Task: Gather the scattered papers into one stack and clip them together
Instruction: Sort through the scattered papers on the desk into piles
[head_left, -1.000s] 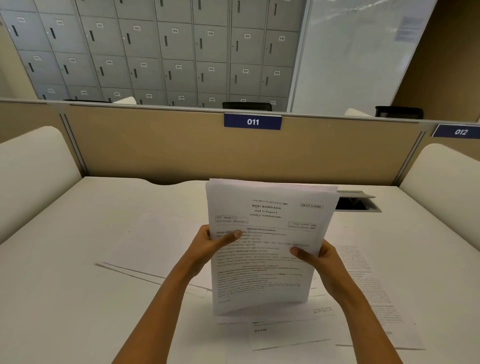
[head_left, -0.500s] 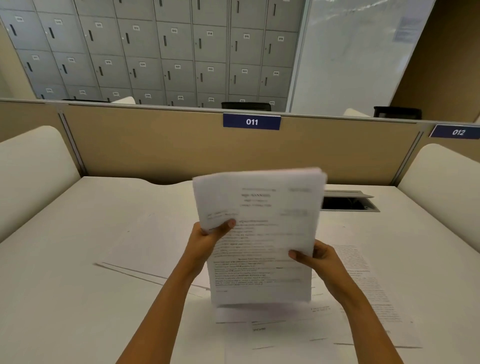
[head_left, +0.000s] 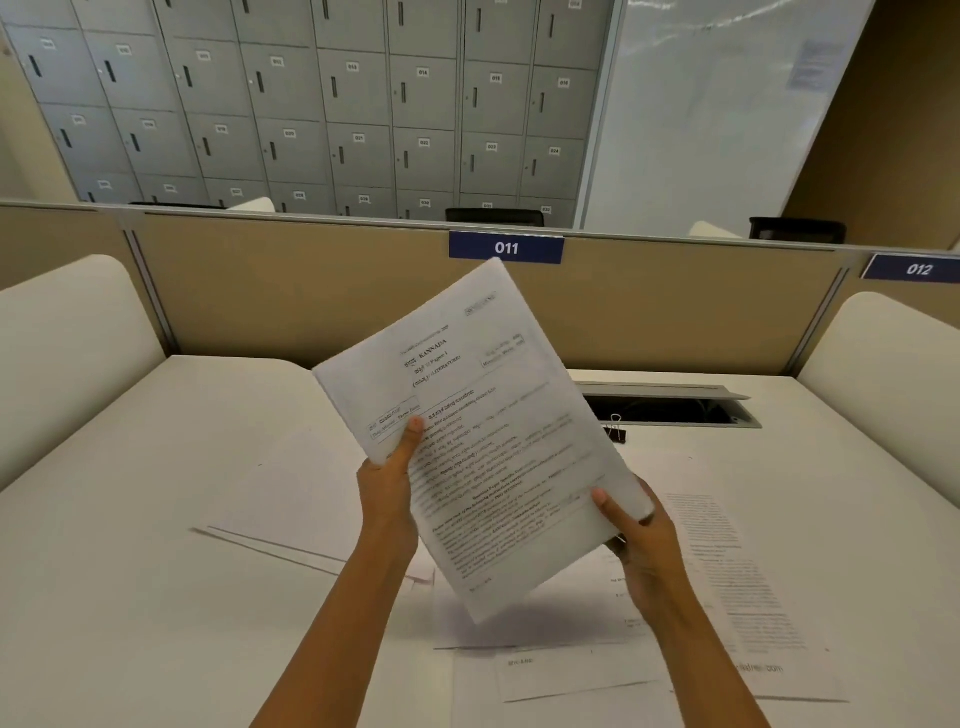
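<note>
Head view, held stack: a sheaf of printed exam papers (head_left: 498, 431), top page headed KANNADA, is held clear of the desk (head_left: 156, 519) and tilted, one corner up toward the partition (head_left: 311, 291), the lowest corner hanging over the sheets below
Left hand: the left hand (head_left: 387, 488) grasps the sheaf's left edge, thumb on the printed face, fingers behind
Right hand: the right hand (head_left: 644, 540) grasps the lower right edge, thumb on front, fingers curled underneath
Still scattered: blank-looking sheets (head_left: 291, 525) lie to the left, a printed page (head_left: 727, 571) to the right, and more pages (head_left: 561, 670) at the near edge, some overlapping
Binder clip: a black binder clip (head_left: 615, 428) sits on the desk just beside the cable slot (head_left: 670, 408), partly hidden by the sheaf, touched by neither hand
Progress: my judgement is that gathering is only part done and clipping has not begun
Risk, fanning: with the sheaf tilted and pinched only at two edges, inner pages could slide out of line or drop from the low corner
Risk, missed pages: the pale sheets blend into the white desk, so one could be left out
Risk, clip: reaching for it frees one hand, and a one-handed hold may let the sheaf sag or skew
Risk, slot: a nudged clip could fall into the open slot
</note>
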